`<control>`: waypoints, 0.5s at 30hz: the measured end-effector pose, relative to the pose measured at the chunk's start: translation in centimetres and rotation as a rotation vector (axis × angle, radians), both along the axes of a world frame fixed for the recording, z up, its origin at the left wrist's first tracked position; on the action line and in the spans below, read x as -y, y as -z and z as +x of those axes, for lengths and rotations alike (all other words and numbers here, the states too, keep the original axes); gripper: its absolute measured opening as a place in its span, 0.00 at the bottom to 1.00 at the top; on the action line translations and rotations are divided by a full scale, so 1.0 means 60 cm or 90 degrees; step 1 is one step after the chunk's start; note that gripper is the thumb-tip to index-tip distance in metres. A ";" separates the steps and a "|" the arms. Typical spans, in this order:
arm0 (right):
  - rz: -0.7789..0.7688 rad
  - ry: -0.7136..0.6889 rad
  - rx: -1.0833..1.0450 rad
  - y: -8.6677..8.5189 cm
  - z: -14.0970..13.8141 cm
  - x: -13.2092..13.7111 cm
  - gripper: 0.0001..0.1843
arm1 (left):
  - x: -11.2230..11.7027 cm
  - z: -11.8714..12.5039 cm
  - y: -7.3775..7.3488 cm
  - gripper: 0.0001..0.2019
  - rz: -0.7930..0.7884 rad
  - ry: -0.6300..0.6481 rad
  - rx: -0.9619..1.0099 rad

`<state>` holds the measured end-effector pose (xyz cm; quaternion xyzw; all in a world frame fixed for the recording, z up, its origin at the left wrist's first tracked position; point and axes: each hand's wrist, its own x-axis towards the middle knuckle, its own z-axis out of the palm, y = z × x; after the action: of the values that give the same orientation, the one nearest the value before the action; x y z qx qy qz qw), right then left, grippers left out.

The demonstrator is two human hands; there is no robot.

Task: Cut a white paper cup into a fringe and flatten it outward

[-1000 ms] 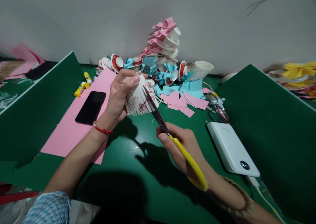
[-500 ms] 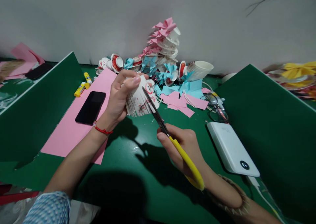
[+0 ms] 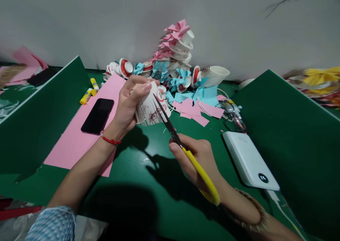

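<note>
My left hand (image 3: 132, 101) is closed on a white paper cup (image 3: 152, 108) with a red and pink printed pattern, its side slit into many thin strips. Thumb and fingers pinch it near the cup's base. Yellow-handled scissors (image 3: 198, 168) are gripped in my right hand (image 3: 198, 159), the fingers partly hidden behind the handle. Their dark blades point up and left and lie at the cup's printed side, close together. Both hands are held above the green table (image 3: 132, 202).
A black phone (image 3: 97, 116) lies on pink paper (image 3: 66, 145), near glue sticks (image 3: 86, 96). Cut cups with pink and blue paper (image 3: 180, 79) pile up by the wall. Pink scraps (image 3: 193, 110), glasses (image 3: 235, 122) and a white power bank (image 3: 251, 159) lie right. Green dividers (image 3: 297, 127) flank the table.
Almost nothing differs. Both hands, the cup and the scissors keep practically the same position, with the blades still at the cup's side.
</note>
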<state>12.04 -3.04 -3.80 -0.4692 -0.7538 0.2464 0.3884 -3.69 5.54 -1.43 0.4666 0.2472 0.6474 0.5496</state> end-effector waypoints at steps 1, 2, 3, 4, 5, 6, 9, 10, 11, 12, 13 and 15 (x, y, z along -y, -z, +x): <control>0.002 -0.001 -0.002 0.000 0.000 0.000 0.22 | -0.001 0.000 0.001 0.17 0.005 0.004 0.004; 0.004 -0.001 -0.004 0.000 -0.001 0.000 0.21 | -0.001 0.000 0.001 0.16 0.010 0.007 0.009; 0.005 -0.001 -0.007 0.000 -0.001 0.000 0.21 | -0.002 -0.001 0.002 0.16 0.013 0.010 0.014; 0.006 -0.001 -0.009 0.000 -0.001 0.000 0.21 | -0.003 -0.001 0.003 0.15 0.015 0.013 0.019; 0.005 0.000 -0.008 0.000 -0.001 0.000 0.21 | -0.003 -0.001 0.004 0.15 0.017 0.015 0.024; 0.004 0.001 -0.007 0.000 -0.001 0.000 0.21 | -0.004 -0.002 0.004 0.15 0.017 0.016 0.026; -0.006 0.000 -0.002 0.000 0.000 0.000 0.21 | -0.005 -0.002 0.005 0.14 0.020 0.019 0.017; -0.015 -0.002 -0.001 0.000 0.000 0.000 0.20 | -0.005 -0.002 0.005 0.14 0.022 0.014 0.014; -0.027 -0.006 0.003 -0.001 0.001 0.001 0.19 | -0.005 -0.002 0.005 0.12 0.024 0.005 0.011; -0.040 -0.011 0.008 -0.002 0.001 0.001 0.18 | -0.004 -0.002 0.005 0.11 0.024 -0.008 0.010; -0.055 -0.017 0.014 -0.003 0.001 0.002 0.16 | -0.003 -0.002 0.004 0.09 0.021 -0.019 0.008; -0.088 -0.033 0.015 -0.006 0.003 0.005 0.13 | -0.001 -0.002 0.003 0.09 0.010 -0.035 -0.002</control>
<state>12.19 -3.32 -3.42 -0.4784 -0.7513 0.3022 0.3396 -3.84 5.59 -1.63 0.4651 0.2554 0.6635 0.5275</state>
